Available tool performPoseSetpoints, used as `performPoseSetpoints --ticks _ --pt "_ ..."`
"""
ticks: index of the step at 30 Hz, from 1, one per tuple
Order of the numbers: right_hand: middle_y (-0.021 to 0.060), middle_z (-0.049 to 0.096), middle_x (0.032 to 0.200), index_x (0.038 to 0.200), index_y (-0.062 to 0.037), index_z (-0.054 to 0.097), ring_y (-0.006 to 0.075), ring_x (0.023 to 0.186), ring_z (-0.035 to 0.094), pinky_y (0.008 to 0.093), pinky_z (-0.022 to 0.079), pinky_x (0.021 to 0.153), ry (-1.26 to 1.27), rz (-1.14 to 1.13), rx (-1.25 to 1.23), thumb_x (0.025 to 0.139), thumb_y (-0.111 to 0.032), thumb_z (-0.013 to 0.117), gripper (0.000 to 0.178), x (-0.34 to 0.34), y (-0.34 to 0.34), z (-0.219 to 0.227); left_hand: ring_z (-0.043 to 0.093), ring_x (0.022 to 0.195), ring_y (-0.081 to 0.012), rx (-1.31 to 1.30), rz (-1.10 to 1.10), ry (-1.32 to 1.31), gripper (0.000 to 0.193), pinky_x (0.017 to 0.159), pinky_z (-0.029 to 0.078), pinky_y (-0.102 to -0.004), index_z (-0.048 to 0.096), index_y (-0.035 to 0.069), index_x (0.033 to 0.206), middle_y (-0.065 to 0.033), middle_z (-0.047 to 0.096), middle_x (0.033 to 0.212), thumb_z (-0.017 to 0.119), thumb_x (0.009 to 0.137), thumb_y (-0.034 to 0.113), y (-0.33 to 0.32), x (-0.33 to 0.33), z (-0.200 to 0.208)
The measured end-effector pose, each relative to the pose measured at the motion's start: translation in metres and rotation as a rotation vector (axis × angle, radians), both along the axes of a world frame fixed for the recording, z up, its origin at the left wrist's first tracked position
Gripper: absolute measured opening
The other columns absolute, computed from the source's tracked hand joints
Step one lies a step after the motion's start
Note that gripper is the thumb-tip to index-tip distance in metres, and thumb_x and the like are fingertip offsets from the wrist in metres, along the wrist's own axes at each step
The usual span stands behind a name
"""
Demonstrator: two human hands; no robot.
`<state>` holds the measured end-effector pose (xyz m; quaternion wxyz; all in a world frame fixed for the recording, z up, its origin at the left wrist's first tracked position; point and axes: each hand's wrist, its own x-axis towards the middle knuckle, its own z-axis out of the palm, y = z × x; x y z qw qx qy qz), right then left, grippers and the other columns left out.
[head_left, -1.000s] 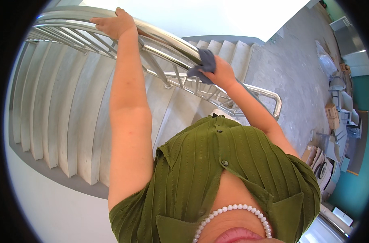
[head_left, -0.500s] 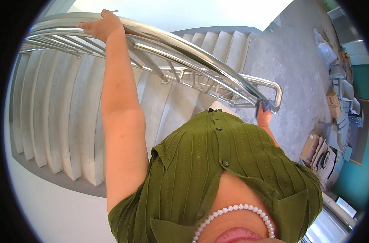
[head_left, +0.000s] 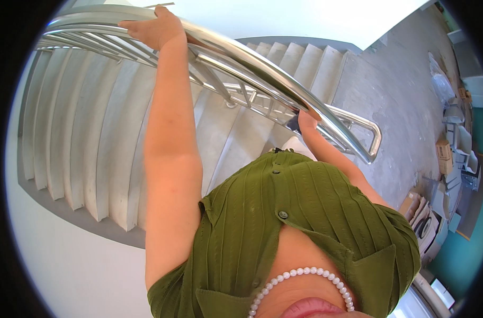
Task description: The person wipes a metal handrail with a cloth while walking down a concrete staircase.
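A shiny metal handrail [head_left: 262, 61] runs across the upper part of the head view, curving down to a looped end at the right. My left hand [head_left: 159, 31] is closed over its upper stretch, thumb pointing left; its other fingers are partly hidden behind the rail. A thin strip [head_left: 166, 5] shows beside one fingertip, too small to make out. My right hand [head_left: 307, 121] is at the underside of the rail, short of the looped end. It grips a dark blue cloth [head_left: 293, 123], pressed against the railing's lower bars. The rail covers part of that hand.
Concrete stairs [head_left: 93, 127] descend on the left, with more steps [head_left: 305, 63] beyond the railing. Grey floor [head_left: 382, 106] lies to the right. Along its far side are chairs [head_left: 456, 127], cardboard boxes [head_left: 444, 156] and a plastic bag [head_left: 440, 79].
My right hand has moved with the cloth from the rail's looped end, leftward to the bars under the rail. My left hand stays on the rail while the whole view shifts slightly.
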<state>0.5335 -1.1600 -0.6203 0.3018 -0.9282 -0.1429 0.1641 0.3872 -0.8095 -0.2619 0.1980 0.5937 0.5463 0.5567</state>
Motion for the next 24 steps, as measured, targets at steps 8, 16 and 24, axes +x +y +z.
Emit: performPoseSetpoints --ticks 8,16,24 --pt "0.0291 0.069 0.125 0.128 -0.0060 0.068 0.0480 0.117 0.065 0.0543 0.051 0.102 0.089 0.324 0.027 0.101 -0.052 0.051 0.056 -0.043 0.106 0.057 0.049 0.137 -0.0461 -0.042 0.019 0.026 0.098 0.117 0.044 -0.0468 0.003 -0.010 0.162 -0.0340 0.034 0.155 0.066 0.095 0.025 -0.009 0.010 0.004" --pt "0.0274 0.072 0.112 0.115 -0.0058 0.072 0.0468 0.110 0.067 0.0521 0.052 0.095 0.179 0.462 0.423 0.097 -0.033 0.063 0.034 -0.100 0.240 0.137 0.043 0.143 -0.0455 0.033 0.000 -0.026 0.100 0.120 0.039 -0.0458 0.003 -0.011 0.162 -0.0341 0.032 0.158 0.066 0.094 0.027 -0.010 0.009 0.009" --pt "0.0278 0.069 0.116 0.122 0.0032 0.056 0.0474 0.110 0.066 0.0518 0.053 0.096 -0.228 0.687 0.449 0.094 -0.026 0.069 0.043 -0.132 0.274 0.169 0.048 0.139 -0.0448 0.268 0.352 0.184 0.089 0.117 0.042 -0.0471 0.028 -0.008 0.157 -0.0324 0.045 0.151 0.072 0.093 0.035 0.029 0.007 -0.026"
